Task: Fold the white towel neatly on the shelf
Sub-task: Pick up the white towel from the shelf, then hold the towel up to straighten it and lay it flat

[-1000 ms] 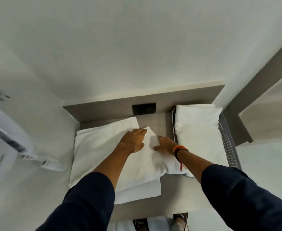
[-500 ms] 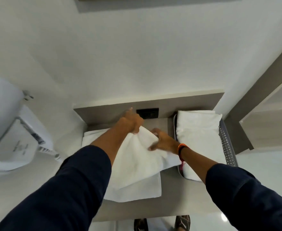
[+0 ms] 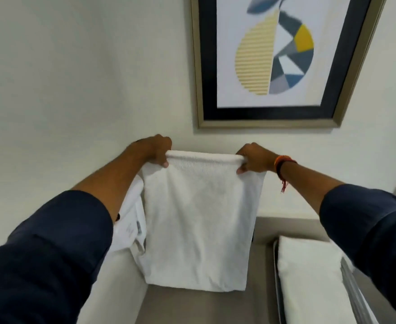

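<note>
The white towel (image 3: 199, 220) hangs upright in the air in front of the wall, above the grey-brown shelf (image 3: 215, 307). My left hand (image 3: 155, 150) pinches its top left corner and my right hand (image 3: 254, 159) pinches its top right corner. The top edge is stretched level between both hands. The lower edge hangs just over the shelf surface. A further stretch of white cloth (image 3: 131, 220) droops behind my left forearm; whether it belongs to the same towel is unclear.
A folded white towel (image 3: 309, 277) lies in a metal tray (image 3: 353, 288) on the right side of the shelf. A framed abstract picture (image 3: 279, 59) hangs on the wall above. The shelf's left side wall (image 3: 113, 295) stands close to the hanging towel.
The towel lay flat on the shelf under both hands; they gripped its far edge and raised it, so it now hangs upright. The view has tilted up toward the wall.
</note>
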